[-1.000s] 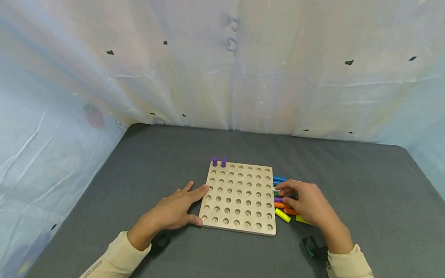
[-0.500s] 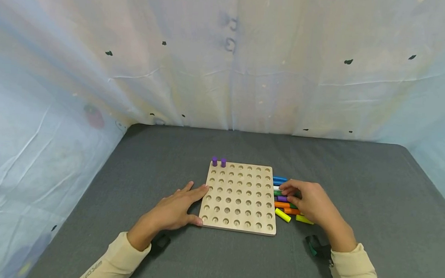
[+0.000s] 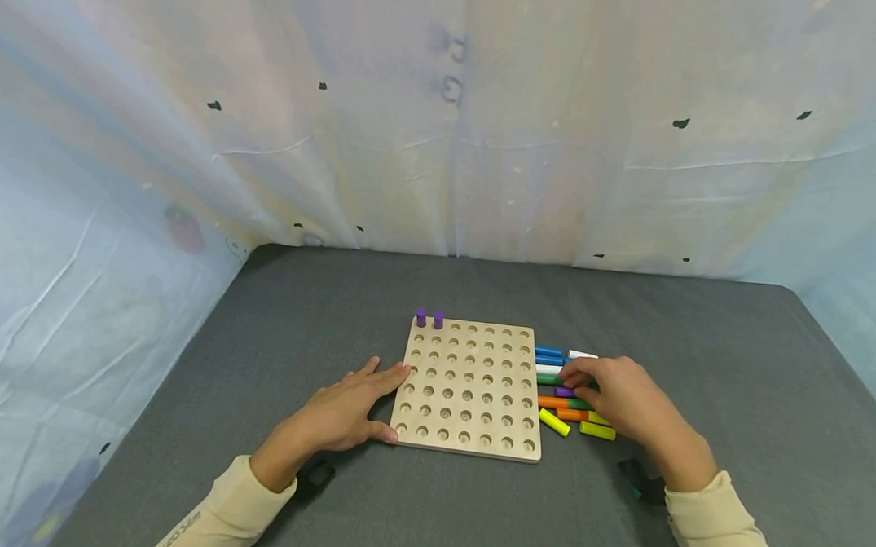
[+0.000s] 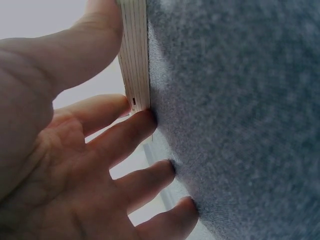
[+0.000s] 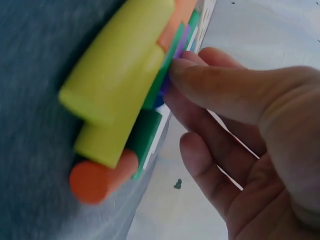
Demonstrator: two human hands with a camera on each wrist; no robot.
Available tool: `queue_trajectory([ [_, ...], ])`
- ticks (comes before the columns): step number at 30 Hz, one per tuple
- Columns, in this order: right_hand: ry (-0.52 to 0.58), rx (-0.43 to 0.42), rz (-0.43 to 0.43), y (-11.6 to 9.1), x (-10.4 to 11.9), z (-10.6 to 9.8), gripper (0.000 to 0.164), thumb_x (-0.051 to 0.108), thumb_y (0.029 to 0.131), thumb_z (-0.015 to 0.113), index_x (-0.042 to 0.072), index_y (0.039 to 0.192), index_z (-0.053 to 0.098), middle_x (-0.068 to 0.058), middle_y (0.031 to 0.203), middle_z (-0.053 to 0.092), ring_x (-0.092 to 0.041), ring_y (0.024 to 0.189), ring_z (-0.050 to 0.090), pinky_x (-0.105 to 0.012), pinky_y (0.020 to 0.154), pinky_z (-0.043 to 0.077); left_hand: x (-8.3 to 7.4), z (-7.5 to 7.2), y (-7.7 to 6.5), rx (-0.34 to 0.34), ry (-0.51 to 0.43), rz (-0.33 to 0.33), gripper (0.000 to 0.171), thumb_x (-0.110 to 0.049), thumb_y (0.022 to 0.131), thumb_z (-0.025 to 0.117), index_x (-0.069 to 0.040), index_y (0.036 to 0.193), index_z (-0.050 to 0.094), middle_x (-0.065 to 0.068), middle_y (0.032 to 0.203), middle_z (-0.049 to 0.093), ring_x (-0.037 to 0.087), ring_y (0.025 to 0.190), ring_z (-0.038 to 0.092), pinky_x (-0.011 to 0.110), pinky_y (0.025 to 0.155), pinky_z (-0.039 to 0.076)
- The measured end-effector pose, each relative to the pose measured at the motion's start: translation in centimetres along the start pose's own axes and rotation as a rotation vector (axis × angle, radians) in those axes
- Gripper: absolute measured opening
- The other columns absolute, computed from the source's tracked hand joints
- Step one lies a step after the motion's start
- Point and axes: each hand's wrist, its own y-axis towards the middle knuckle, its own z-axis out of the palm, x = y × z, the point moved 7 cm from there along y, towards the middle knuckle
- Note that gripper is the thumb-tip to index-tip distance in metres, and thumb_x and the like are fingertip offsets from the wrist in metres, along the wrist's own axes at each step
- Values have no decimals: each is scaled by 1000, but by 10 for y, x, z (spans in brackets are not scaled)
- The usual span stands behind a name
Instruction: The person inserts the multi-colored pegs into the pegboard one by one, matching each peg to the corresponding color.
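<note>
A square wooden pegboard lies flat on the table, with two purple pegs standing upright in its far left corner. My left hand is spread against the board's left side, fingertips at the edge and thumb near the front left corner. Just right of the board, my right hand pinches a purple peg between thumb and fingers, low among the loose pegs. In the right wrist view the thumb lies over the purple peg, partly hidden behind a green one.
Loose pegs lie beside the board's right edge: blue, white, green, orange and yellow. A dark grey cloth covers the table, and a pale printed curtain hangs behind.
My right hand has shifted to the right, drawing the purple peg away from the board's edge and uncovering more white, green and yellow pegs. My left hand has stayed put.
</note>
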Motion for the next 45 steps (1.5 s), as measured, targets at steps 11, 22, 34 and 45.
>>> queue_trajectory([
  [11,-20,32,31,-9,-19,-9,19,8,87,75,15,104,75,4,96,76,-17,90,70,-43,79,57,1,0,0,1,6,-1,94,-38,79,80,-34,157,28,-9,164,26,33,155,16,78,106,24],
  [22,-24,123,48,-16,-34,-8,21,9,87,74,16,107,75,1,98,75,-14,86,66,-38,72,55,0,2,1,3,9,-1,94,-40,79,79,-34,157,28,-10,164,26,33,155,16,79,105,24],
  [34,-11,128,0,-14,-34,-5,23,11,86,76,17,109,75,5,99,73,-8,84,61,-35,74,53,1,2,0,3,1,0,93,-39,80,79,-34,157,28,-10,164,26,30,155,15,78,106,23],
  [45,-21,-19,-97,-20,-26,-18,37,6,88,72,15,124,68,-1,113,72,-18,97,67,-46,83,56,-1,-1,-1,-7,0,14,92,-39,79,80,-34,157,30,-9,163,28,32,155,16,77,107,24],
])
